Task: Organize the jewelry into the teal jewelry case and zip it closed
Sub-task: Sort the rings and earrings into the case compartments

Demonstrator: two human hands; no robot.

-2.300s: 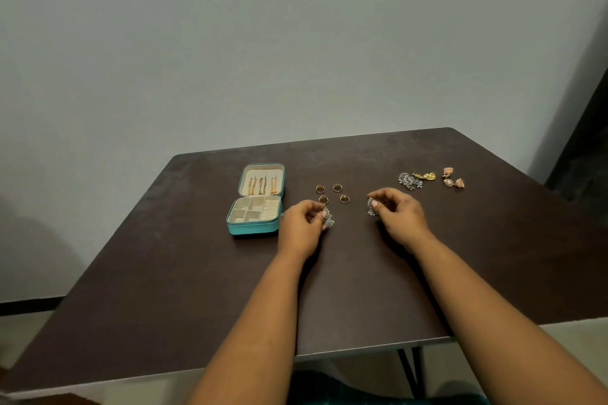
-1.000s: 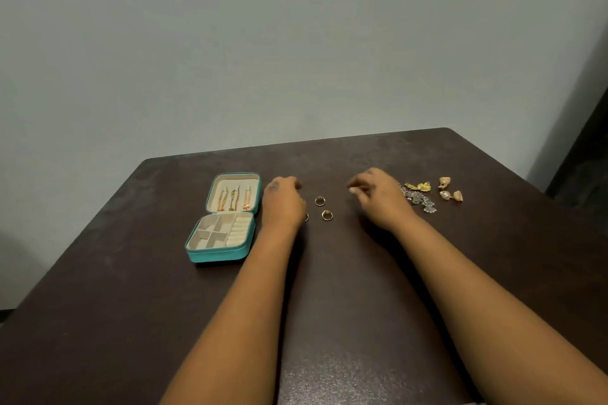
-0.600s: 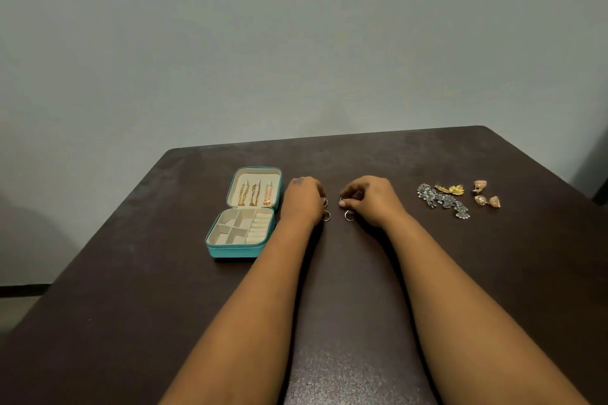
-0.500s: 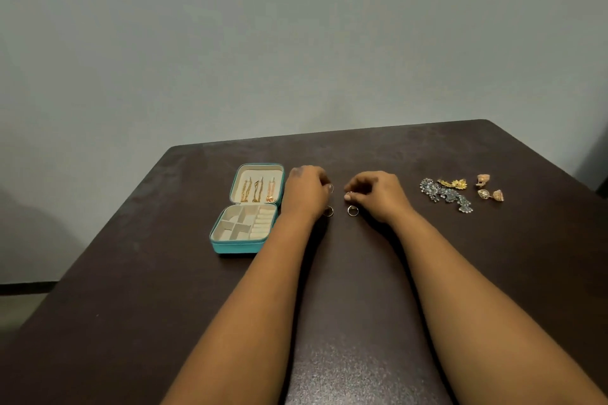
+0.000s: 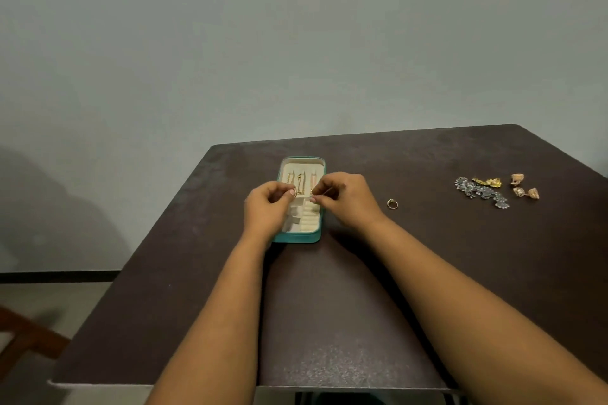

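Now, L to R:
L hand [image 5: 267,207]: grip pinching small gold ring [image 5: 295,192] over case.
Open teal zip jewelry case [image 5: 297,238]: on dark brown bench [image 5: 329,306], cream lining, gold pcs in lid.
R hand [image 5: 345,199]: grip pinching 2nd small ring, barely visible.
Loose gold ring [image 5: 392,203]: on bench, R of hands.
Silver, gold & rose earrings pile [image 5: 490,190]: far R.

the left hand [image 5: 267,207] and right hand [image 5: 342,197] cover much of the open teal jewelry case [image 5: 297,237]; the small gold rings pinched in their fingertips are too small to make out clearly.
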